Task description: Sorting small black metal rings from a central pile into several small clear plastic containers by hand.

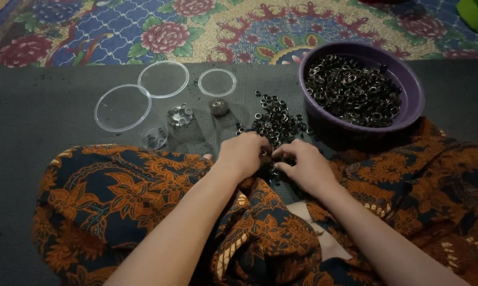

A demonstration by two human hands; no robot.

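Observation:
My left hand (242,153) and my right hand (304,165) meet fingertip to fingertip just in front of my knees, at the near edge of a heap of small dark metal rings (275,121) on the grey mat. The fingers of both hands are curled around small rings between them; what exactly each holds is hidden by the fingers. A purple bowl (415,108) filled with many more rings stands to the right, beyond my right hand.
Three clear round lids (122,108) (163,79) (217,82) lie on the grey mat (32,116) to the left. Near them are a small clear container (155,137), a shiny metal piece (180,116) and a small round knob (219,107). A floral carpet (207,26) lies beyond; orange-patterned cloth covers my legs.

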